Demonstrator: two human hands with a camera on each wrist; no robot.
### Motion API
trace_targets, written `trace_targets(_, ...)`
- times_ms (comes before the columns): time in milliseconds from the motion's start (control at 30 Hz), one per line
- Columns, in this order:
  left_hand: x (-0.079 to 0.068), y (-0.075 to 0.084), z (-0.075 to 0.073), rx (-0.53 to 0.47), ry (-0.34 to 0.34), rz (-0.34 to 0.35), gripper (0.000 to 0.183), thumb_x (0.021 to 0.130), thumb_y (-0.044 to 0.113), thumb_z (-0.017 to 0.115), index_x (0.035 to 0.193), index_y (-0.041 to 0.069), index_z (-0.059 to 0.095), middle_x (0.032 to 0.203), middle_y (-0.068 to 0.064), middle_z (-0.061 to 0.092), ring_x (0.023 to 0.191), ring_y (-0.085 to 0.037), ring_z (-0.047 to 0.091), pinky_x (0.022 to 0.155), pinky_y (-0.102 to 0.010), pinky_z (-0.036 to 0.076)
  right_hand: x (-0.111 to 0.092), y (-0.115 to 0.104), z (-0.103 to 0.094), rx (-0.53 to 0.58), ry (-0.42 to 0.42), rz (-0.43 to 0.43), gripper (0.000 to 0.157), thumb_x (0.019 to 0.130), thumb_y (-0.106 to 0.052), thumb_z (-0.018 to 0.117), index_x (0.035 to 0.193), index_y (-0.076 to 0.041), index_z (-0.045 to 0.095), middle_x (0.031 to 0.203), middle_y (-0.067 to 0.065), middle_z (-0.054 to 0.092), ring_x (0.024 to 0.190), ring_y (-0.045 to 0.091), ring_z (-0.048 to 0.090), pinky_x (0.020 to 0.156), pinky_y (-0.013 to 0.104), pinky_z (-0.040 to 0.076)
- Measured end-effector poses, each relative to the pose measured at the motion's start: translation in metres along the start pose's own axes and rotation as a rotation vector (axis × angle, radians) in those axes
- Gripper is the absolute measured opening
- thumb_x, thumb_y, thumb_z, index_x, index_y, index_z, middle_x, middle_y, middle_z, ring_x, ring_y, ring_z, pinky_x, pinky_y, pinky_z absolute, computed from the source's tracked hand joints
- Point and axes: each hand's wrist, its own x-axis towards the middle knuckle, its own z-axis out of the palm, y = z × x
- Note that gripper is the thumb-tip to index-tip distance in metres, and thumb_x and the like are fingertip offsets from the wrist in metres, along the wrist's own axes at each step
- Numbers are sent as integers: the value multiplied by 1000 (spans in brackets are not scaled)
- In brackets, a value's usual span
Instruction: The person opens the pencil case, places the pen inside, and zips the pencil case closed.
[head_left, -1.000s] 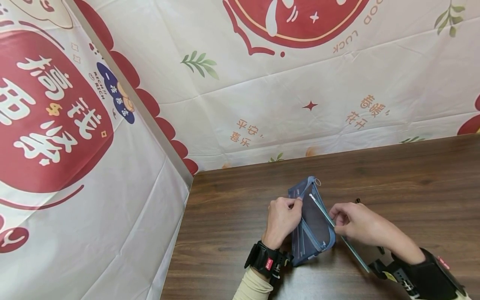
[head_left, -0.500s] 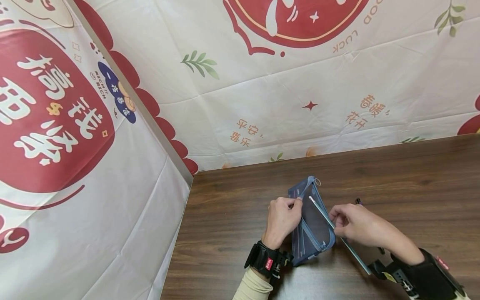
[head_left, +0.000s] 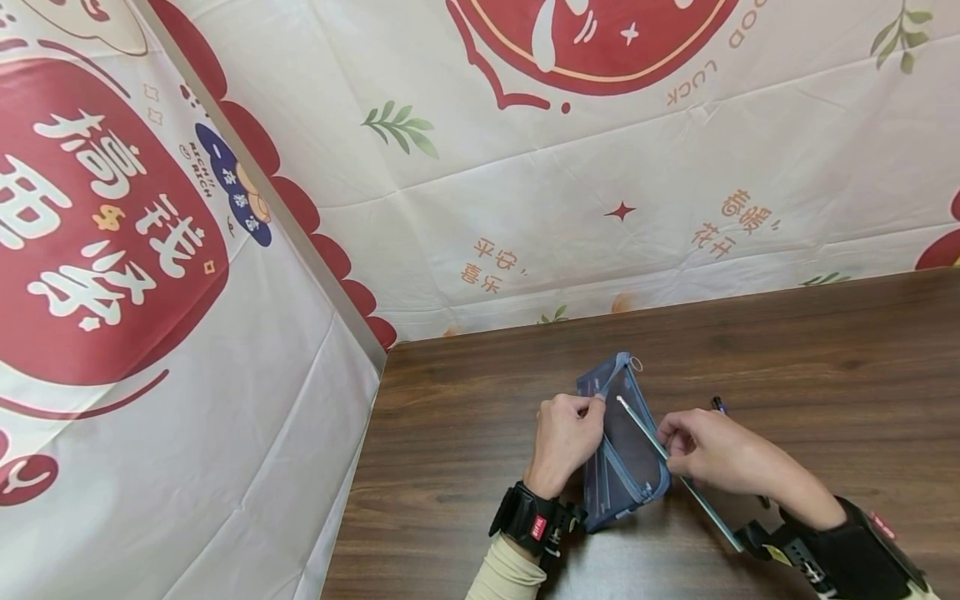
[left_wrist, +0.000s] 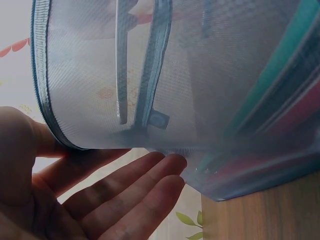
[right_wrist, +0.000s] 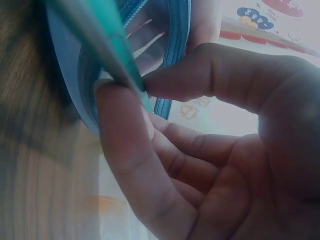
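Observation:
A blue see-through mesh pencil case (head_left: 603,500) stands on the table with its zip undone, its mouth facing up and to the right. My left hand (head_left: 566,437) pinches the left edge of that mouth between thumb and index finger; its other fingers show below the mesh in the left wrist view. Between thumb and index finger, my right hand (head_left: 720,450) holds a teal pencil (head_left: 708,508) slantwise. The pencil's far, white-tipped end lies over the opening, and its near end points toward the right wrist. Long green and pink shapes (left_wrist: 267,75) show through the mesh.
A dark pen (head_left: 719,404) lies on the wooden table (head_left: 450,467), mostly hidden behind my right hand. Printed white cloth (head_left: 562,183) hangs along the table's back edge, and another cloth panel (head_left: 247,433) borders the left side.
The pencil's white-tipped end has shifted slightly toward me and to the left, and my right hand has lowered a touch. A little more of the pen shows. My left hand keeps still.

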Motion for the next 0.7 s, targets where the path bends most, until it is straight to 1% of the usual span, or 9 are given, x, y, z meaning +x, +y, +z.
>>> trace_targets(200,0,0,1,1,-5,-1,50,92,30,53,44,17,45,39,8,27,29,-4,27,32,-19,19,1,0,0,9,0,12,25,76,-4,62,100,5,59,66,0,57,48,11,53,48,26,47)
trace_targets(467,-1,0,0,-13,-31,-21,51,93,33,52,45,17,47,39,7,28,28,-4,27,31,-18,19,2,1,0,33,4,28,26,78,-3,60,102,6,59,68,2,59,49,13,54,49,27,49)
trace_targets(600,0,1,1,-10,-26,-17,51,93,32,53,44,17,48,39,7,28,28,-5,28,31,-19,19,2,1,-1,33,13,33,26,78,-3,59,102,7,59,69,2,59,50,14,56,50,28,50)
trace_targets(700,0,1,1,-9,-22,-11,52,93,32,53,44,17,46,38,7,28,28,-5,28,31,-19,19,3,1,0,39,14,36,26,79,-3,60,103,8,59,70,3,59,51,15,56,50,29,51)
